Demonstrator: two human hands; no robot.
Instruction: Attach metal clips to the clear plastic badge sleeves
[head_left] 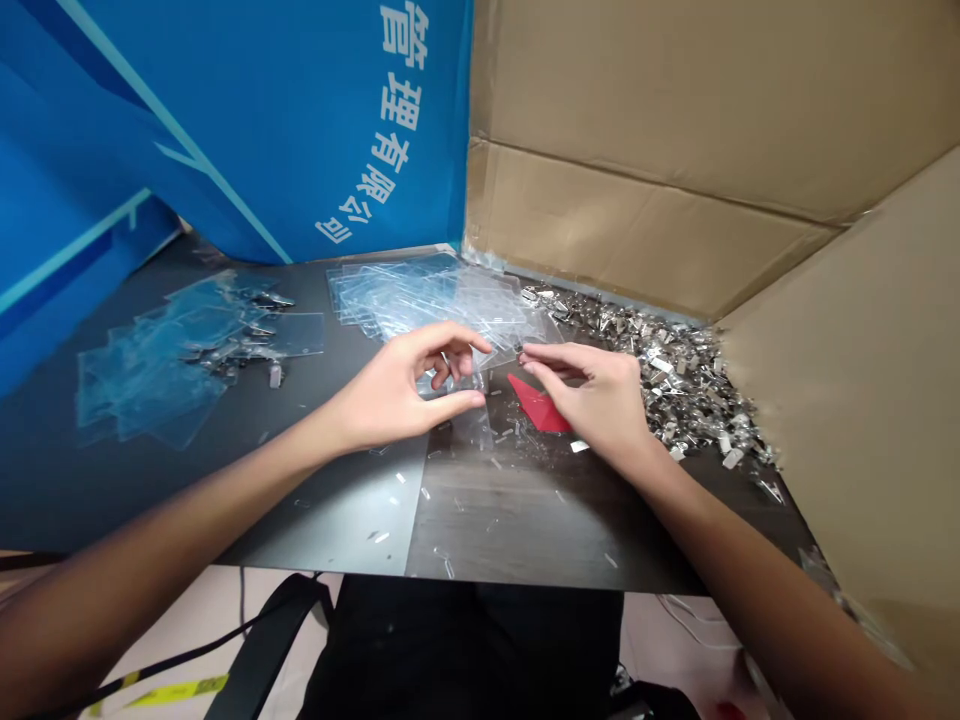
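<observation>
My left hand (427, 388) hovers over the table's middle with thumb and fingers apart, holding nothing that I can see. Just behind and below its fingertips lies a clear plastic sleeve (474, 425), partly hidden by the hand. My right hand (581, 385) has thumb and forefinger pinched together. A tiny dark piece shows at those fingertips, too small to name. Beneath the right hand is a red folded piece (538, 405), partly covered by it. Farther right, next to this hand, spreads a heap of shiny metal clips (675, 375).
Clear sleeves (409, 295) lie stacked at the back. To the left is a pile of sleeves (150, 365) with metal clips on them. Small clear plastic scraps (426, 493) dot the dark table (525, 540). A blue printed panel (300, 110) and cardboard walls (637, 220) enclose the back and right.
</observation>
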